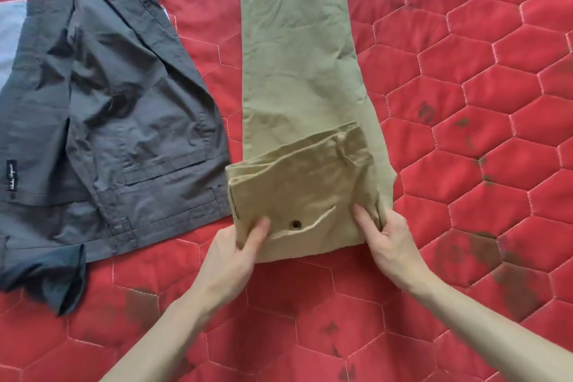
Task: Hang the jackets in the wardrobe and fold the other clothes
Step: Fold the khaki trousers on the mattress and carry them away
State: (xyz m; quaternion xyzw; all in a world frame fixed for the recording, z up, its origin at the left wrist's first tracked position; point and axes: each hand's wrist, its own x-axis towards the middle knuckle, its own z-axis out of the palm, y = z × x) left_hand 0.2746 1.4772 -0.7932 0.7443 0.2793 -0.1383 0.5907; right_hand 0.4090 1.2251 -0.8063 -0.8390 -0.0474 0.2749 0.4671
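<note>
1. Head view: While a pair of khaki cotton trousers [297, 71] lies stretched lengthwise down the middle of a red quilted bedspread stitched in hexagons [465, 102], a person's two bare hands work the near end, where the waist section has been turned over onto the legs to make a first thick fold [297, 183].

2. The left hand [235, 254] pinches the near-left corner of that fold, thumb on top beside a buttoned back pocket [296, 223], fingers tucked underneath the cloth.

3. The right hand [387, 239] clasps the near-right edge the same way, thumb pressed on the upper layer, fingers curled around the side.

4. The trouser legs run away to the far edge of the frame, flat but lightly creased.

5. To the left, just beside the trousers and touching them at the fold, a dark grey lightweight jacket [108, 108] lies open and rumpled, a small black label [11, 175] showing on its near-left side; a strip of pale blue fabric [11, 37] shows at the far left.

6. Judged from the creasing, the trousers are soft, limp and light, with stiffer bulk at the waistband and pocket seams. The fold will likely slump unless held at both outer corners, as now, with the layers pinched together.
</note>
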